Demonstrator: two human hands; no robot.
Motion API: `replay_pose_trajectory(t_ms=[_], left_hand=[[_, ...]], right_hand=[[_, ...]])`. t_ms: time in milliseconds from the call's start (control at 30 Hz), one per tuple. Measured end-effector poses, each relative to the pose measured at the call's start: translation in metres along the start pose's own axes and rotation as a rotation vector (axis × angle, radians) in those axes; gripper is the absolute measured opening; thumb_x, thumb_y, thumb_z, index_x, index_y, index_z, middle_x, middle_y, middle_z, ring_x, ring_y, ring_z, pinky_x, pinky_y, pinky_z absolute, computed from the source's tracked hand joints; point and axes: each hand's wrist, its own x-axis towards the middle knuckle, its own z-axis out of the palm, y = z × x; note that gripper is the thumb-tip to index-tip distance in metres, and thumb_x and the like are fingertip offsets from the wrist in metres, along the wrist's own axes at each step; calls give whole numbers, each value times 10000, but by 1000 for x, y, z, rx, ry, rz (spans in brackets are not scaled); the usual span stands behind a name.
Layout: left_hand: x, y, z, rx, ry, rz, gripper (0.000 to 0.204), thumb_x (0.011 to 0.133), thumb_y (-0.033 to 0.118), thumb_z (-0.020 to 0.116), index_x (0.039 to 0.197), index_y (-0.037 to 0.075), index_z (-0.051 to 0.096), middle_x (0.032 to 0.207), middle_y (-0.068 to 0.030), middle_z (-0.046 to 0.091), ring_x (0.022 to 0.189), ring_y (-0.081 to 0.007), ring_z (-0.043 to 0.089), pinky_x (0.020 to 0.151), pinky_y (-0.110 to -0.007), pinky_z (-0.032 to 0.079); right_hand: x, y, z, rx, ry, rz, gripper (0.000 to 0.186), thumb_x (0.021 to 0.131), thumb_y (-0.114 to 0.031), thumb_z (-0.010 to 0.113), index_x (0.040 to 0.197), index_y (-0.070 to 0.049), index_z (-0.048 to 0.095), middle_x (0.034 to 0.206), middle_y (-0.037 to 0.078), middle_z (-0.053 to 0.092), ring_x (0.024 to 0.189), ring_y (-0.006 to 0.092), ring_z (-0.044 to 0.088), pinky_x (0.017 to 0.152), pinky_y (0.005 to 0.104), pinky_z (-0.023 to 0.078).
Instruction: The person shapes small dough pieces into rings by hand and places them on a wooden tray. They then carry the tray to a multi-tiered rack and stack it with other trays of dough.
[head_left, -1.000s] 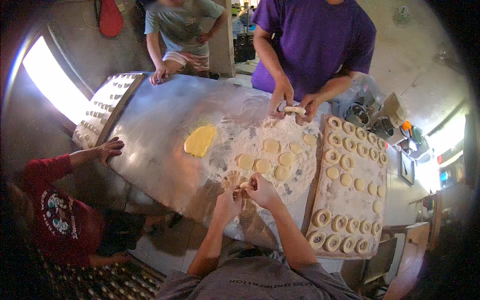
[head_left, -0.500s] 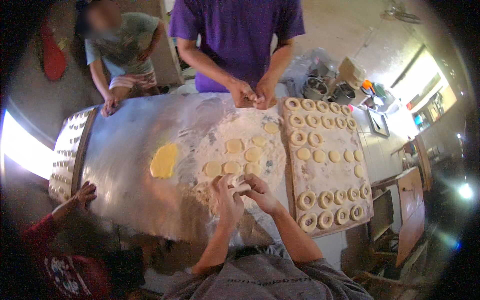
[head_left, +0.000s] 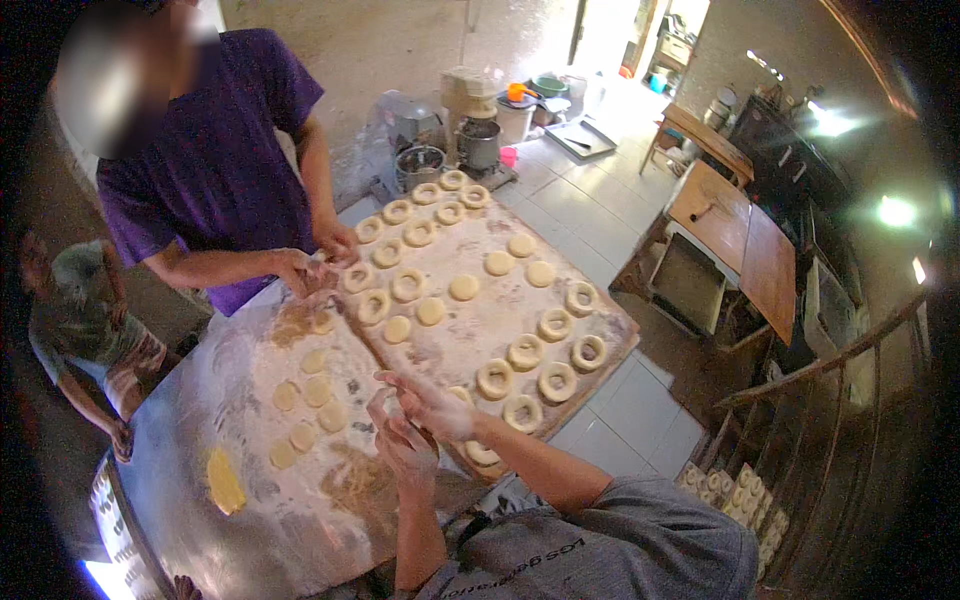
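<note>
My left hand (head_left: 404, 448) and my right hand (head_left: 438, 408) are close together over the seam between a metal table (head_left: 190, 420) and a floured wooden board (head_left: 478, 340). Their floury fingers are closed around a piece of dough (head_left: 392, 406), mostly hidden by them. Dough rings (head_left: 526, 352) stand in rows at both ends of the board, some just beyond my right hand. Several flat dough discs (head_left: 463, 288) lie between those rows. To the left of my hands, more dough discs (head_left: 318, 391) rest on the floured part of the table.
A yellow lump (head_left: 226, 481) sits on the table at left. Across from me a person in purple (head_left: 215, 170) works with both hands at the board's corner. Another person (head_left: 90, 320) touches the table's far left. Mixers (head_left: 478, 135) and a wooden workbench (head_left: 735, 235) stand beyond.
The view has swung to the right, bringing the board to the middle. My hands have come to the board's near left edge, still closed around the dough.
</note>
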Motion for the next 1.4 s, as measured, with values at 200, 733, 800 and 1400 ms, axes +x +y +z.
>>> replay_pose_trajectory(t_ms=[200, 733, 800, 1400], left_hand=[[-19, 28, 104, 101, -183, 63, 410, 1030, 364, 326, 1083, -3, 499, 716, -104, 571, 706, -270, 584, 712, -342, 468], [-37, 68, 296, -26, -589, -25, 313, 1017, 331, 395, 1083, 60, 538, 898, -233, 652, 865, -411, 649, 712, -456, 495], [-38, 73, 309, 78, -617, 68, 331, 1020, 338, 385, 1077, 51, 540, 889, -229, 653, 852, -395, 655, 712, -448, 496], [-6, 50, 346, 780, -775, 112, 672, 849, 373, 635, 1378, 45, 383, 1312, -279, 401, 1237, -433, 393, 981, -584, 332]], right_hand=[[-64, -35, -87, -191, 139, -147, 491, 1005, -453, 361, 1373, -129, 359, 796, 11, 567, 691, 118, 541, 628, 254, 455], [-164, -83, -240, 370, 225, -640, 492, 960, -487, 468, 1235, -79, 492, 983, 112, 617, 922, 164, 594, 841, 300, 449], [-158, -81, -248, -218, 615, -620, 499, 972, -494, 428, 1248, -80, 472, 956, 116, 631, 851, 165, 606, 769, 285, 460], [-182, -97, -310, -1181, 1000, 317, 826, 803, -351, 687, 1450, -92, 244, 1216, 316, 497, 1146, 441, 490, 976, 506, 396]])
